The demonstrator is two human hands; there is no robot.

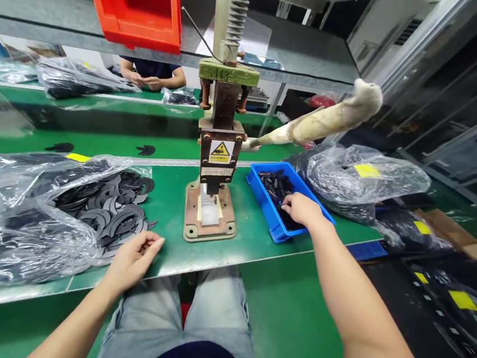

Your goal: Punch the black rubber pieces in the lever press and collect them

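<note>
A hand press (217,160) with a cloth-wrapped lever (332,118) stands on the green bench (169,192) in front of me. My left hand (133,259) hovers at the bench's near edge beside a pile of flat black C-shaped parts (111,212). Its fingers are loosely curled and I see nothing in them. My right hand (301,208) reaches into a blue tray (275,227) of small black parts, fingertips pinched among them; what they grip is hidden.
A clear plastic bag (15,219) spreads under the black parts at left. More bags of parts (365,177) lie at right. A red bin (137,3) sits on the shelf overhead. Another person's hands (146,82) rest at the far bench.
</note>
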